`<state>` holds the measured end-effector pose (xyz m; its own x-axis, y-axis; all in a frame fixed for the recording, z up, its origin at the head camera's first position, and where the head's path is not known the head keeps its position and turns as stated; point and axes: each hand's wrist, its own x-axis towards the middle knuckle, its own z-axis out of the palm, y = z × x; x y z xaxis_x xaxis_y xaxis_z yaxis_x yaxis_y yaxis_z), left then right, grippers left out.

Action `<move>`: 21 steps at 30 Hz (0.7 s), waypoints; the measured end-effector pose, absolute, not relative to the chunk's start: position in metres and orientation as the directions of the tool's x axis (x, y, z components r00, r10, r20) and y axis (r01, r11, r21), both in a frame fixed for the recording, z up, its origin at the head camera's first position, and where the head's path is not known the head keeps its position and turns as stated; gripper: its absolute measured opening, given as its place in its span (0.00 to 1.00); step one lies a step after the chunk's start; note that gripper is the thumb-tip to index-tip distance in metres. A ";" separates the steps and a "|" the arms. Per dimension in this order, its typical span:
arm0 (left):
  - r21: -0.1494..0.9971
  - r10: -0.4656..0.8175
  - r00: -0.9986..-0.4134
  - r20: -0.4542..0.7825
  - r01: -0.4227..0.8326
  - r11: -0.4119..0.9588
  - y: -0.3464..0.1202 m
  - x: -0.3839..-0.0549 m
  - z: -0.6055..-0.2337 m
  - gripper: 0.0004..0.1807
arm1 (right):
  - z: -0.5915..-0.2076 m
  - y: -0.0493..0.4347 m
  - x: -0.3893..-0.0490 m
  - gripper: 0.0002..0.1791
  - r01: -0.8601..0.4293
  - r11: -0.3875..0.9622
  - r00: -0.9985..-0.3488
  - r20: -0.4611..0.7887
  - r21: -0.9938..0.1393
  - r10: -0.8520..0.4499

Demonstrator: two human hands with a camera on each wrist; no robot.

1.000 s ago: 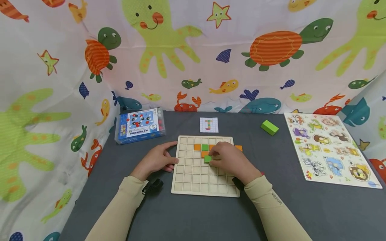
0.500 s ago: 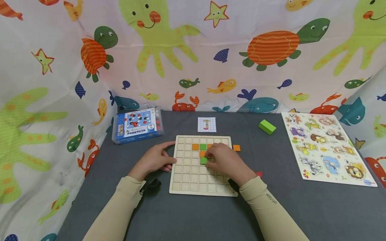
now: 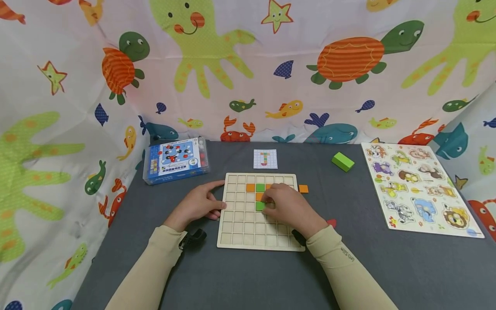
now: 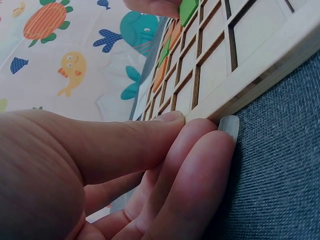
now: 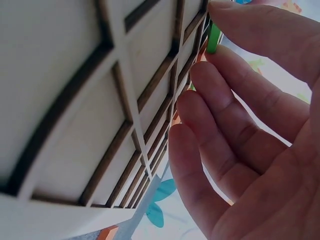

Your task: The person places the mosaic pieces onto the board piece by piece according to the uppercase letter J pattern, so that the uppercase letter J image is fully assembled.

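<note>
A wooden grid board lies on the table. My left hand holds its left edge, with the thumb and curled fingertips at the rim in the left wrist view. My right hand reaches over the board and pinches a green square tile between thumb and index finger. In the right wrist view that tile shows edge-on. It is directly below an orange tile. Above that, a row holds an orange tile, a green tile and another orange tile, partly hidden by the right hand.
A pattern card lies behind the board. A loose orange tile and a red piece are to its right. A green block, an animal puzzle board and a blue-labelled box lie farther out.
The green tile in my right hand has shifted slightly left and now sits squarer to the grid, under the orange tile. The left hand stays at the board's edge. The head view has shifted slightly.
</note>
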<state>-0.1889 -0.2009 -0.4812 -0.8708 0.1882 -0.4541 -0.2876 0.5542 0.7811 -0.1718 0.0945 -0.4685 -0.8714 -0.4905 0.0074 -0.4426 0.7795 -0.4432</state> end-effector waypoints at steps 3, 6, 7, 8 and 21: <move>0.774 0.180 -0.869 -0.460 -0.294 0.561 -0.200 -0.190 -0.480 0.44 | -0.468 0.095 -0.171 0.09 -0.440 0.778 -0.872 0.004 -0.448 -0.490; 0.766 0.175 -0.867 -0.467 -0.297 0.571 -0.200 -0.190 -0.478 0.44 | -0.468 0.094 -0.171 0.09 -0.438 0.778 -0.872 0.003 -0.451 -0.489; 0.764 0.174 -0.866 -0.469 -0.299 0.571 -0.199 -0.190 -0.478 0.44 | -0.468 0.094 -0.171 0.09 -0.436 0.777 -0.873 0.003 -0.453 -0.488; 0.763 0.173 -0.865 -0.471 -0.300 0.573 -0.200 -0.190 -0.478 0.45 | -0.468 0.094 -0.172 0.09 -0.434 0.778 -0.874 0.002 -0.454 -0.487; 0.774 0.185 -0.868 -0.461 -0.291 0.562 -0.200 -0.189 -0.478 0.45 | -0.462 0.114 -0.181 0.12 -0.356 0.780 -0.901 -0.033 -0.514 -0.433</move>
<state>-0.1889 -0.2003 -0.4779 -0.8681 0.1847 -0.4608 -0.2914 0.5618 0.7742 -0.1808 0.1143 -0.4622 -0.9009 -0.4327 -0.0331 -0.3559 0.7803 -0.5142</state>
